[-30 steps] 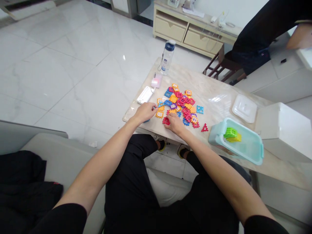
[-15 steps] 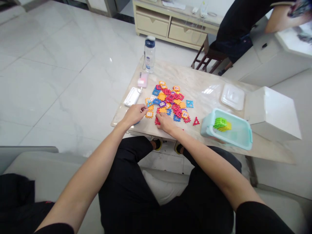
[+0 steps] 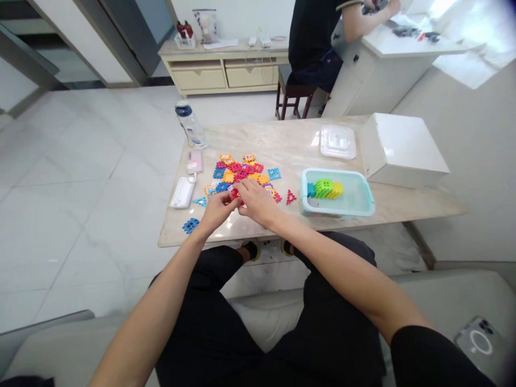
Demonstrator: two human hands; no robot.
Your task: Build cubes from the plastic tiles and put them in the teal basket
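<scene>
My left hand (image 3: 217, 212) and my right hand (image 3: 258, 203) meet at the near side of a pile of toothed plastic building tiles (image 3: 242, 171). Between my fingertips is a red building tile (image 3: 235, 195), mostly covered by the fingers. Both hands are closed on it. The pile mixes red, orange, blue and purple pieces, some with white printed windows. A light blue triangle tile (image 3: 200, 201) lies left of my left hand, and blue tiles (image 3: 191, 225) lie nearer the table's front edge. To the right of my right hand is a red triangle tile (image 3: 291, 197).
A light teal bin (image 3: 367, 201) holds green, yellow and blue tiles. Behind it are a clear lid (image 3: 337, 142) and a white box (image 3: 405, 153). A water bottle (image 3: 191, 126), pink card (image 3: 195, 162) and white power bank (image 3: 183, 192) line the left edge. Another person (image 3: 312, 43) sits beyond.
My left hand has come over to my right hand, and both now hold the red tile. The view has tilted up and swung right, showing more of the room.
</scene>
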